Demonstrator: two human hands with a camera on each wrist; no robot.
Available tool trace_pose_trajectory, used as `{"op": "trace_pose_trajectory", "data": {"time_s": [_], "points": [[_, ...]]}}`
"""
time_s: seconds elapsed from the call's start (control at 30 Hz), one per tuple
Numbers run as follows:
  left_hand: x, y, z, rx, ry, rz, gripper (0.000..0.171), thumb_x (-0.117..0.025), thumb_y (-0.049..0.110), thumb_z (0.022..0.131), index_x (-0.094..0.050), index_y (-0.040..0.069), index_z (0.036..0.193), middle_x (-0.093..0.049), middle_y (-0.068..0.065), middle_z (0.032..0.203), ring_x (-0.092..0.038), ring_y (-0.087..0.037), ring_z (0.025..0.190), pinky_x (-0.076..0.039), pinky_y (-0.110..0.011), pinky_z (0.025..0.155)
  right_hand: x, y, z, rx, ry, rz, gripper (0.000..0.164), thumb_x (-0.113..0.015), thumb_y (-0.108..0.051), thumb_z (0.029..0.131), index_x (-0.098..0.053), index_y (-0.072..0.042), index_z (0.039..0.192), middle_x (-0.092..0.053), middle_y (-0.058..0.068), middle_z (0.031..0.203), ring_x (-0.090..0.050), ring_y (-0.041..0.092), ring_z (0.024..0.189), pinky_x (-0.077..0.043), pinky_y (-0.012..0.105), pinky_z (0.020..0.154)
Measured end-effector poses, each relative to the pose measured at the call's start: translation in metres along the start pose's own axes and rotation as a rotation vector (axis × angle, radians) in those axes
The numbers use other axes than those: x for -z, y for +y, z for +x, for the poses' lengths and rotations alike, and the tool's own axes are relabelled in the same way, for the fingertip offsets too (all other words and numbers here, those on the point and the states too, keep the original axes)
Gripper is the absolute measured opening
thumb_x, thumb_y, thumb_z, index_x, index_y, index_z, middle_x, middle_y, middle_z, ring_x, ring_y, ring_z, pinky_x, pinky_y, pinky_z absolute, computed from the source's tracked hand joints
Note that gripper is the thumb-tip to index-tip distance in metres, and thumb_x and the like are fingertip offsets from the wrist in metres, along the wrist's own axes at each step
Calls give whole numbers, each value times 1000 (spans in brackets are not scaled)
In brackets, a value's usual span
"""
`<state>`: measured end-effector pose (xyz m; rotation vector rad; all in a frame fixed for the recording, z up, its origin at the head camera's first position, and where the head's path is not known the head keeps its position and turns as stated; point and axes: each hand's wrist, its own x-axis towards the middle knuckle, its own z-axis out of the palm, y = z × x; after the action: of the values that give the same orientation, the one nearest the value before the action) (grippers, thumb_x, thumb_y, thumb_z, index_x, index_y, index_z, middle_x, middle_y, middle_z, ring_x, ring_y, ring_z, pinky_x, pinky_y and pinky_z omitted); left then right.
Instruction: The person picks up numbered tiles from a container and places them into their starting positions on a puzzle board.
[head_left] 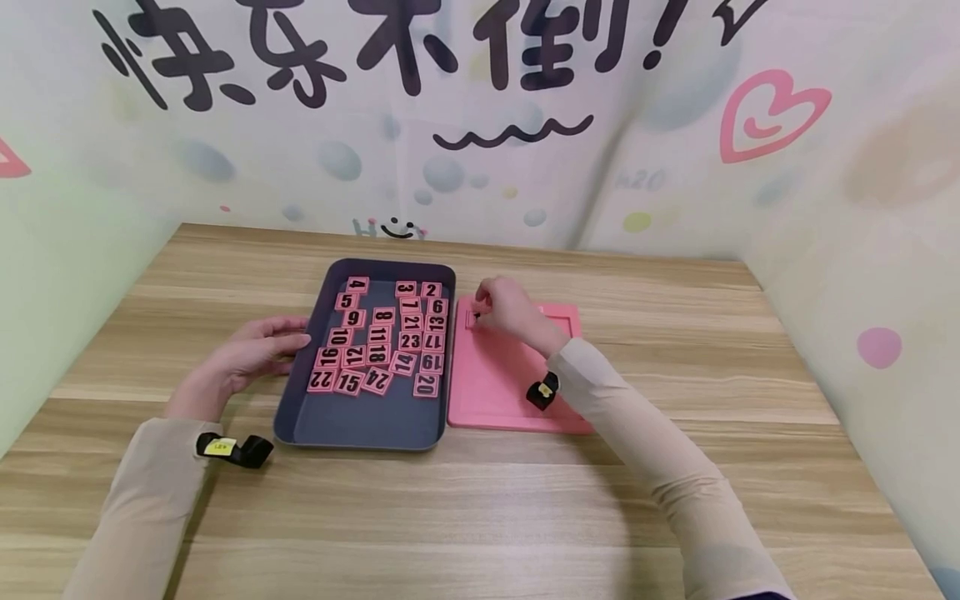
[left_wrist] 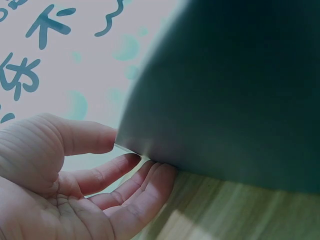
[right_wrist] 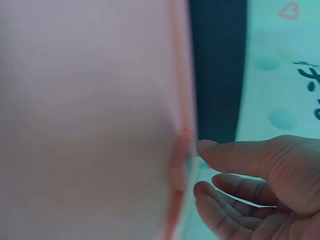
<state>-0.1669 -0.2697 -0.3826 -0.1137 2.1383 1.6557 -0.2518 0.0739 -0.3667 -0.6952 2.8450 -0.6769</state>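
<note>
My left hand rests at the left side of a dark blue-grey tray. In the left wrist view, its thumb and fingertips touch the tray's outer wall. Inside the tray lie several pink square tiles with black numbers, among them a 23 tile and a 15 tile. My right hand is over the far left corner of a pink framed board. Its thumb and fingers pinch a pink number tile at that corner, the number mostly hidden by the fingertips.
The tray and board stand side by side on a wood-grain table. Behind them hangs a white backdrop with black characters and coloured dots. A black strap crosses the left sleeve; another strap is on the right wrist.
</note>
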Motion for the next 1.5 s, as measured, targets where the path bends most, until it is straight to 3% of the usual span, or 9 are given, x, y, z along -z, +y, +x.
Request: {"op": "trace_pose_trajectory", "data": {"time_s": [0.2, 0.53, 0.77, 1.07, 1.27, 1.5], "points": [[1, -1, 0, 2, 2, 0, 57, -50, 17, 98, -26, -11, 141, -55, -4, 108, -58, -5, 86, -52, -26, 76, 9, -14, 10, 34, 51, 124, 25, -69, -8, 84, -62, 4, 105, -62, 14, 99, -58, 23, 88, -49, 33, 79], [0, -2, 0, -10, -5, -6, 57, -50, 17, 98, -25, -11, 141, -53, -9, 114, -58, -5, 86, -52, -26, 77, 2, -41, 37, -9, 11, 229, 26, -66, -6, 86, -63, 3, 111, -63, 14, 105, -59, 21, 95, -50, 28, 79], [0, -2, 0, -13, -8, -19, 58, -50, 17, 98, -24, -12, 141, -53, -7, 112, -58, -5, 87, -52, -26, 78, -5, -53, 50, -39, -2, 136, 26, -66, -9, 87, -66, 1, 112, -64, 13, 109, -59, 20, 96, -50, 29, 82], [0, -2, -1, -19, -8, -17, 57, -49, 16, 98, -24, -11, 141, -51, -12, 117, -58, -4, 87, -52, -26, 78, -11, -62, 63, -97, -103, 33, 31, -59, -2, 87, -64, 0, 118, -61, 12, 120, -60, 21, 105, -50, 29, 85], [1, -2, -1, -18, -6, -21, 57, -50, 16, 98, -25, -12, 141, -53, -5, 111, -58, -4, 86, -52, -26, 77, -13, -65, 62, -66, -111, 2, 31, -55, 2, 86, -66, 0, 115, -63, 12, 117, -61, 20, 101, -51, 28, 81], [1, -2, -1, -15, -9, -28, 58, -50, 17, 98, -25, -12, 141, -54, -1, 107, -58, -4, 86, -51, -25, 77, -14, -71, 54, -20, -140, 4, 26, -59, -2, 88, -67, -2, 113, -65, 11, 114, -60, 18, 97, -51, 27, 78]]}}
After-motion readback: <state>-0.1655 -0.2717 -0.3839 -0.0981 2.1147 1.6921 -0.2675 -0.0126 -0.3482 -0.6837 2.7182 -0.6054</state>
